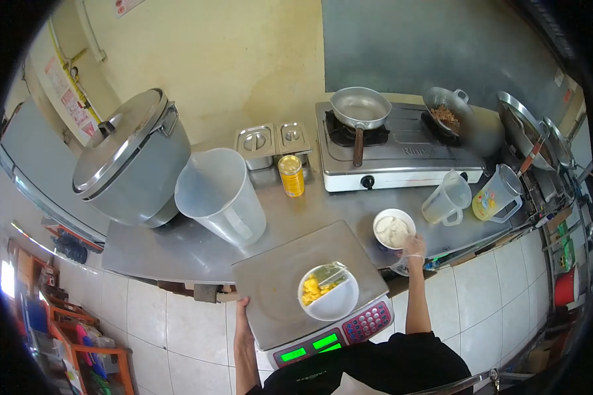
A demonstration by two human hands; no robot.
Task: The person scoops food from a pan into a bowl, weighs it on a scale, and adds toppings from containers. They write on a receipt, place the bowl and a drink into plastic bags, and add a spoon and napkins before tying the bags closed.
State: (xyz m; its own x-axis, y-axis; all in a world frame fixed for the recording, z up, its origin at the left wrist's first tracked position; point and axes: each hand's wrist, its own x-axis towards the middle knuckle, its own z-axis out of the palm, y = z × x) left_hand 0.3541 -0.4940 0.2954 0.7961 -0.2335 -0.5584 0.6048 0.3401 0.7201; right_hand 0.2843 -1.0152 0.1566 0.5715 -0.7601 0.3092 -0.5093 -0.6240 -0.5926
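A digital scale (290, 276) with a steel platform sits at the counter's front edge. On it rests a white divided plate (339, 303) holding yellow food and a clear spoon. My left hand (242, 309) touches the scale's near-left edge. My right hand (413, 249) grips the rim of a white bowl (393, 228) with pale food, just right of the scale.
On the steel counter (178, 243) stand a big lidded pot (128, 158), a clear jug (221, 194), a yellow can (291, 175), two small lidded tins (273, 141) and two measuring jugs (471, 197). A gas stove (402, 148) carries a pan (361, 108) and a wok (451, 118).
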